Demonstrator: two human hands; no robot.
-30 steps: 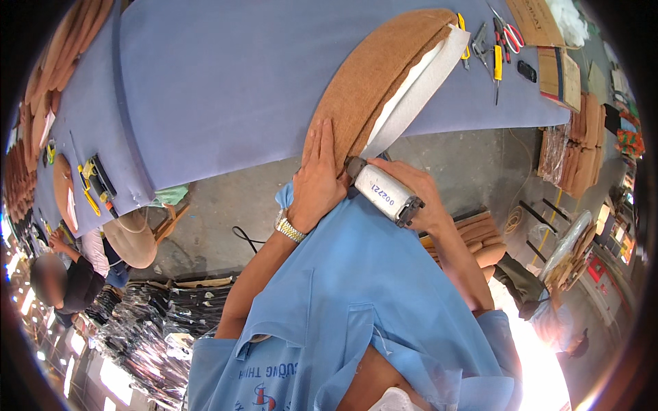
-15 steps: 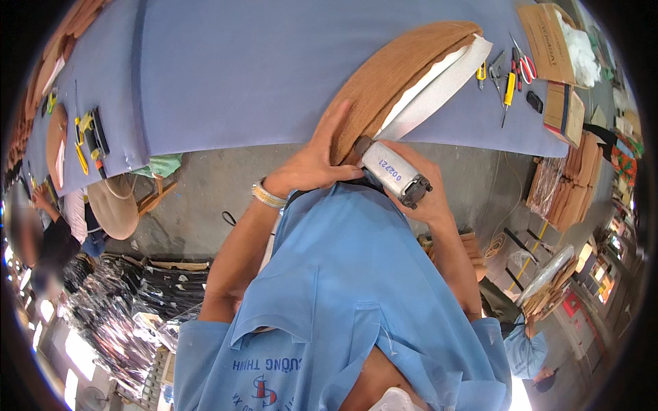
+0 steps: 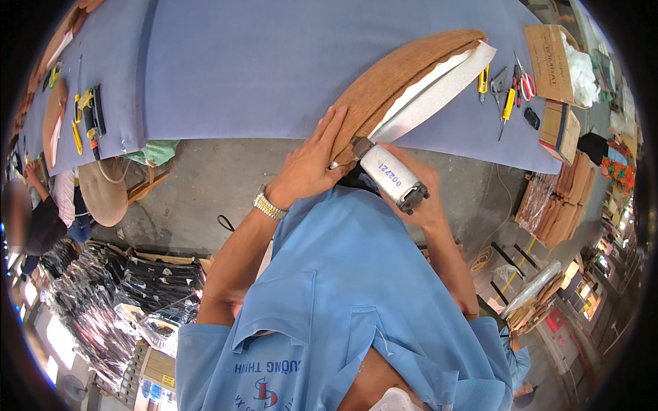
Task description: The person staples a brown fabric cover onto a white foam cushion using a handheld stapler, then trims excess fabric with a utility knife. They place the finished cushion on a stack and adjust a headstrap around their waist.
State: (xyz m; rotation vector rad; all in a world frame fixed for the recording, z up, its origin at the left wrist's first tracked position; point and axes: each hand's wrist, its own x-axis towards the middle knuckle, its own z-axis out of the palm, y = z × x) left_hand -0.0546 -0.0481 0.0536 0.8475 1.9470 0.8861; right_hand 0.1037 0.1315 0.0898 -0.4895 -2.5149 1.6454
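A brown fabric-covered cushion (image 3: 391,79), curved and pointed at its far end, lies slantwise over the near edge of the blue table. Its right side shows white padding and a pale lining flap (image 3: 449,89). My left hand (image 3: 312,164) grips its near end, the fingers along the brown cover and the thumb at the lower tip. My right hand (image 3: 421,181) is closed round a staple gun (image 3: 392,175) with a silver-white body and dark end cap. Its nose meets the near tip of the cushion. The body of the gun hides most of my right fingers.
Right of the cushion lie a yellow cutter (image 3: 483,83), pliers (image 3: 498,85), a yellow-handled screwdriver (image 3: 507,106) and red scissors (image 3: 526,81). Beyond stands a cardboard box (image 3: 550,65) with white stuffing. Another staple gun (image 3: 92,113) lies at the left. A co-worker (image 3: 41,205) is at far left.
My left hand has shifted its grip, fingers now closer together and thumb drawn in at the cushion's near tip. The staple gun has moved slightly left and stays in my right hand.
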